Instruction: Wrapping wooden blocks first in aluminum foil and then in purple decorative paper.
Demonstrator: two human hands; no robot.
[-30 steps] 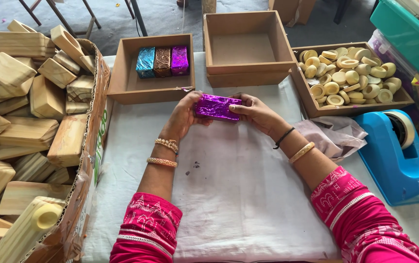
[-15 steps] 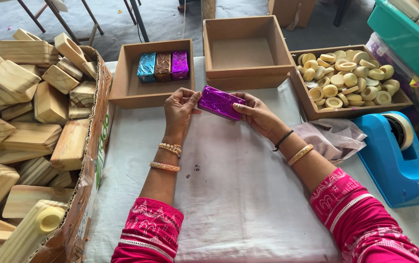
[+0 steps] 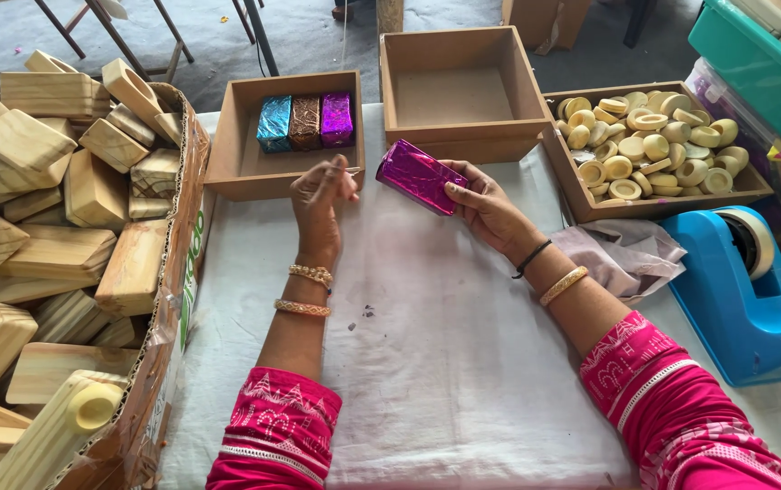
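Left of the white-covered table (image 3: pixel 427 363) a cardboard carton (image 3: pixel 150 363) holds wooden blocks (image 3: pixel 55 227); beyond the table's middle sits an empty wooden tray (image 3: pixel 458 91); just before that tray the right hand (image 3: pixel 490 209) grips a purple foil-wrapped block (image 3: pixel 418 175); left of the block, the left hand (image 3: pixel 320 198) hangs loose, holding nothing.

This is a small craft or packing workshop. A cardboard carton (image 3: pixel 168 299) on the left is heaped with plain wooden blocks (image 3: pixel 55 209). At the back of the cloth-covered tabletop (image 3: pixel 427 345) stand 3 shallow wooden trays: one (image 3: pixel 236 172) with 3 foil-wrapped blocks (image 3: pixel 305 121), one (image 3: pixel 463 91) empty, one (image 3: pixel 590 195) full of pale round caps (image 3: pixel 649 150). A blue tape dispenser (image 3: pixel 744 290) sits on the right, with bare concrete floor (image 3: pixel 309 36) beyond.
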